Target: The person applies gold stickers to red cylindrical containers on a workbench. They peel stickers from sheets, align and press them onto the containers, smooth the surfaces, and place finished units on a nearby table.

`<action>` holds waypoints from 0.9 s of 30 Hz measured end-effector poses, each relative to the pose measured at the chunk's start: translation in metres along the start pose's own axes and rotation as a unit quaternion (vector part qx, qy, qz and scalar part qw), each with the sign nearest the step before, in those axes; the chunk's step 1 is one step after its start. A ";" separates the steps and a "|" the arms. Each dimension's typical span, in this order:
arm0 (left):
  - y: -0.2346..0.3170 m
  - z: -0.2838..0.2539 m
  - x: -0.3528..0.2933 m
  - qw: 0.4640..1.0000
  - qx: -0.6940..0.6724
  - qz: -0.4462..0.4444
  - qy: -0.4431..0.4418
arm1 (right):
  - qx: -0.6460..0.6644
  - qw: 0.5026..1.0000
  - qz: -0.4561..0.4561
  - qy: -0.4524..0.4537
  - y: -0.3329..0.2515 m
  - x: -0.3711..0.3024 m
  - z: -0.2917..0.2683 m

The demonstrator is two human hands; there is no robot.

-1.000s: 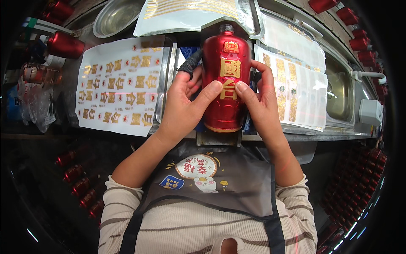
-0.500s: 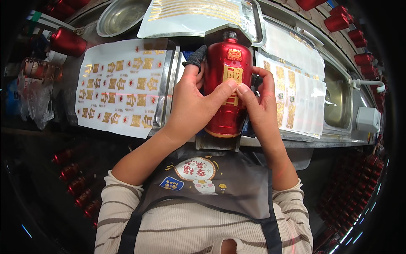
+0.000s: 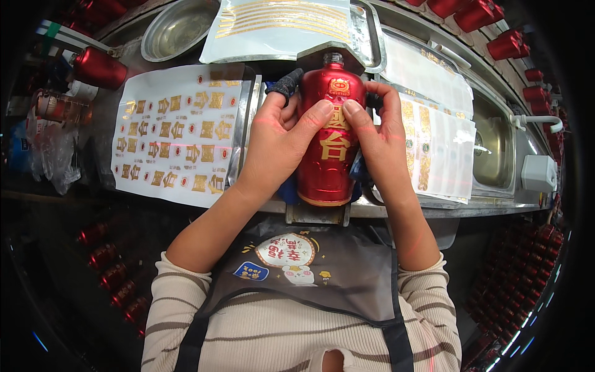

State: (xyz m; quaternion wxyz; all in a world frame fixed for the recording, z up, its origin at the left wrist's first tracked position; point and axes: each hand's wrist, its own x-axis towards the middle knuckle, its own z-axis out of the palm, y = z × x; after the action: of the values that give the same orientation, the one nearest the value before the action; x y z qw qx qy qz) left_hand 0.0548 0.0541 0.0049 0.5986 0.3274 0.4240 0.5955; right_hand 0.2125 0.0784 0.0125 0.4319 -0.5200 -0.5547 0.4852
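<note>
Left hand [image 3: 271, 147] and right hand [image 3: 385, 146] have shifted thumbs [image 3: 318, 114] upward, half-curled round the red bottle [image 3: 313, 167]; gold lettering [image 3: 335, 149] on, smoothing seemingly unfinished

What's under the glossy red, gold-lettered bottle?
A grey metal support juts past the base of the glossy red, gold-lettered bottle; a dark angular plate shows behind its neck; dark blue material peeks out at its lower sides. Whatever lies directly beneath its body is covered.
</note>
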 end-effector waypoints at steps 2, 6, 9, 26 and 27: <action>0.000 0.000 0.000 1.000 -0.003 0.002 0.001 | 0.017 1.000 0.005 0.001 -0.001 0.000 0.001; -0.001 0.000 0.000 1.000 -0.006 0.006 0.005 | 0.020 1.000 0.021 -0.006 -0.003 -0.001 0.000; 0.002 0.002 0.003 1.000 0.005 0.016 0.004 | 0.024 0.999 0.044 -0.015 -0.008 0.001 -0.002; 0.002 0.007 -0.009 0.988 0.141 0.052 0.018 | 0.058 0.996 0.057 -0.048 -0.007 -0.009 -0.007; 0.001 0.007 -0.009 0.988 0.144 0.047 0.014 | 0.051 0.997 0.046 -0.034 -0.005 -0.010 -0.007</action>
State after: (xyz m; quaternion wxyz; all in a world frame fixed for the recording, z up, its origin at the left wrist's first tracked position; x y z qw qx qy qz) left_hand 0.0610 0.0466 0.0102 0.5105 0.4212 0.4984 0.5600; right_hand 0.2193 0.0695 0.0189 0.4161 -0.5052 -0.5192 0.5496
